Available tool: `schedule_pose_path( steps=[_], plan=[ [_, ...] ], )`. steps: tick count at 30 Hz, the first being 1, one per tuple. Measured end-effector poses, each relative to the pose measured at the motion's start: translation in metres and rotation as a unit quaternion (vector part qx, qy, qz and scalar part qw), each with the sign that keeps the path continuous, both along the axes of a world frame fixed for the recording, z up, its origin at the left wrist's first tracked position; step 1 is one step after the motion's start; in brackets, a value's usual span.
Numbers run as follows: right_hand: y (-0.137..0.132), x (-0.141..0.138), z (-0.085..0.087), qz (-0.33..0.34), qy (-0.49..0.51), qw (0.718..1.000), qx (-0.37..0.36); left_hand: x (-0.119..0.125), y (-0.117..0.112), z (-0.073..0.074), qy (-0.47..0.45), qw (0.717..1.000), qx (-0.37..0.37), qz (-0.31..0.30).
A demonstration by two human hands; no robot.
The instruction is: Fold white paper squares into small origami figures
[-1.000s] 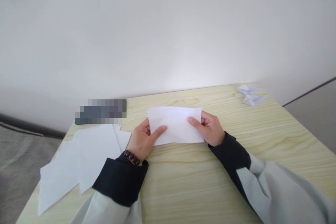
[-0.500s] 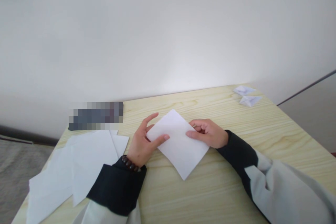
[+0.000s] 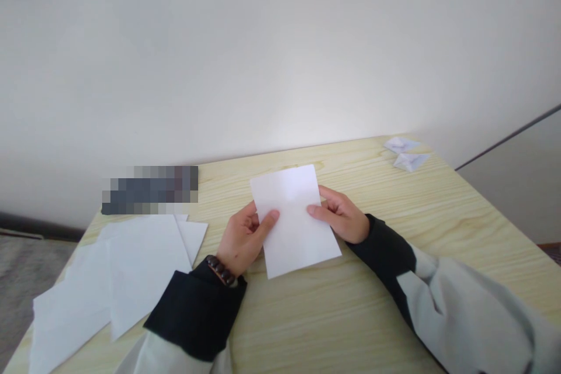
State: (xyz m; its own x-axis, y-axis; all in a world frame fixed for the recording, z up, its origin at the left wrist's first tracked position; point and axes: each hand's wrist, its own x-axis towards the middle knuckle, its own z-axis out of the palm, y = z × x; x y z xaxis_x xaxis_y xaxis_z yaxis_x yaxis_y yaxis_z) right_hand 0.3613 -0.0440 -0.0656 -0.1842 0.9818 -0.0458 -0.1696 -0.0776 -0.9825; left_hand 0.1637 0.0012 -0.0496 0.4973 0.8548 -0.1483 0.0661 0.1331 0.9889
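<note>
A white sheet of paper (image 3: 293, 222), small and nearly square, is held up above the table in front of me. My left hand (image 3: 248, 236) grips its left edge, the thumb on the front face and the fingers behind. On the opposite side my right hand (image 3: 342, 215) pinches the right edge the same way, its thumb lying on the face. The fingers behind the paper are partly hidden. One edge of the sheet faces the wall and another faces me.
Several loose white sheets (image 3: 144, 269) overlap on the left of the wooden table (image 3: 333, 327). Behind them lies a dark, pixelated object (image 3: 151, 190). Two folded paper pieces (image 3: 411, 162) sit at the far right corner, near the white wall (image 3: 280, 58).
The paper has turned from a diamond, corner up, to roughly upright with an edge at the top. Both hands still hold its sides; my left fingers have curled in behind it.
</note>
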Motion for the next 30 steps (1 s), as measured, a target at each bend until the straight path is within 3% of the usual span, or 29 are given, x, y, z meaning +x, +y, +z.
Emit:
schedule_pose_path(
  steps=[4,8,13,16,19,25,30],
  plan=[
    [0.004,0.007,-0.006,-0.006,0.011,1.000,-0.016,0.006,0.003,0.006,-0.010,1.000,0.016,-0.004],
    [0.005,0.012,-0.012,-0.044,-0.070,0.995,0.061,0.001,0.005,0.007,-0.016,0.999,0.039,0.018],
    [0.001,0.008,-0.004,-0.087,-0.191,0.968,0.135,-0.005,0.006,0.000,-0.129,0.983,-0.129,0.022],
    [-0.001,0.006,0.001,-0.076,-0.217,0.958,0.169,-0.003,0.004,0.002,-0.073,0.995,-0.062,0.040],
    [-0.003,0.007,0.001,-0.060,-0.191,0.968,0.148,0.000,0.002,0.007,0.008,0.999,-0.026,0.033],
    [-0.004,0.002,-0.001,-0.099,-0.238,0.958,0.127,0.001,0.003,0.006,-0.007,1.000,-0.018,0.020],
    [-0.001,-0.002,-0.006,-0.087,-0.236,0.961,0.118,0.000,0.003,0.007,0.030,0.999,0.029,0.025]
  ],
)
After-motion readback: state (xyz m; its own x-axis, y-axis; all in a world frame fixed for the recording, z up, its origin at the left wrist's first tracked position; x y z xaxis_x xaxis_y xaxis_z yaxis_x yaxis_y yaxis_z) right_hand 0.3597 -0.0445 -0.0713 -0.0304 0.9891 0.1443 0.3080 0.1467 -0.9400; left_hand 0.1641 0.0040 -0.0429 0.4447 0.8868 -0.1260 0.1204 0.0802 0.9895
